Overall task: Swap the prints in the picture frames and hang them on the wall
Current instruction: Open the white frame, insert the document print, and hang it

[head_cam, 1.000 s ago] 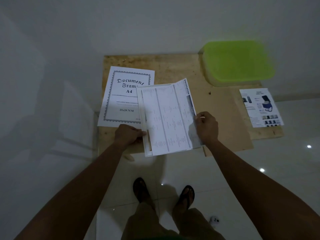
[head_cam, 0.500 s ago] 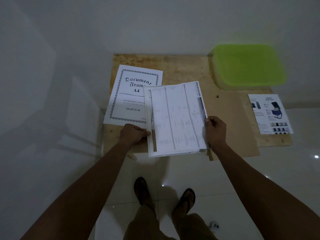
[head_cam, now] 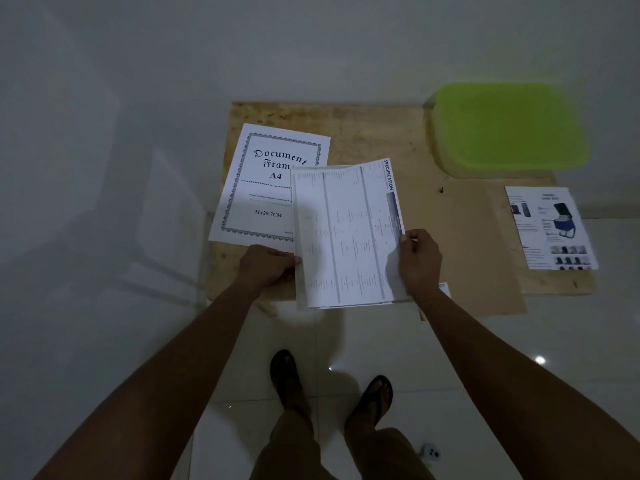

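Plywood board (head_cam: 374,133): pale, rough-grained, lying flat from 12 to 3 o'clock.
Green plastic tub (head_cam: 509,129): translucent, rounded corners, on the board at 2 o'clock.
Small dark speck (head_cam: 442,190): at 1 o'clock, kind unclear.
White tiled floor (head_cam: 571,341): glossy, with light glints.
Dark sandals (head_cam: 377,393): on the tiles at 6 o'clock.
Small white object (head_cam: 431,452): on the floor at 5 o'clock.

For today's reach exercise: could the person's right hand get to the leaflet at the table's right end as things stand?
Probably yes: nothing stands between the right hand and the leaflet, but it must first release the sheet it pinches.
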`<state>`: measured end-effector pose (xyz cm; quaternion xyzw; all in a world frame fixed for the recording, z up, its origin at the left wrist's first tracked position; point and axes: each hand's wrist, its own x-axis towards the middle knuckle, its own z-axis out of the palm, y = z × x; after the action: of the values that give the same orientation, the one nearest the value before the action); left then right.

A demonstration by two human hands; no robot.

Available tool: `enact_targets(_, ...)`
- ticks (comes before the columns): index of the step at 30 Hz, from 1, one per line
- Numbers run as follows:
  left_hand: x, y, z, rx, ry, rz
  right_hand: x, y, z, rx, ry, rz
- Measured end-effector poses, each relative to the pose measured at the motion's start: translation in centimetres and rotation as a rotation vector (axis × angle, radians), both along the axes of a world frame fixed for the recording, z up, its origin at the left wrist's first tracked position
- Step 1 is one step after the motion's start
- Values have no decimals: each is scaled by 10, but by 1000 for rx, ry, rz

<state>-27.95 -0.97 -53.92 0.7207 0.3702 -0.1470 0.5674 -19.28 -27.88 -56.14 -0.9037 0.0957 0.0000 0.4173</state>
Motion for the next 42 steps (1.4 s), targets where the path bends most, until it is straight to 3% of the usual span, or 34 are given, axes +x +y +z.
enact_targets(4, -3, -2, 1, 34, -1, 10, -4, 5, 2, -97, -56, -6)
enact_targets(9, -5, -7, 0, 91, -26, 37, -1, 3, 8, -48, -129, -17)
enact_targets(14, -4, -13, 0, 151, -18, 78, -2, 4, 14, -11, -81, -65)
enact_targets(20, -6, -20, 4, 266, -41, -40, 1, 0, 11, 0, -8, -20)
enact_targets(42, -1, -18, 5, 275, 12, -56, 9, -36, 42, 130, -37, -132)
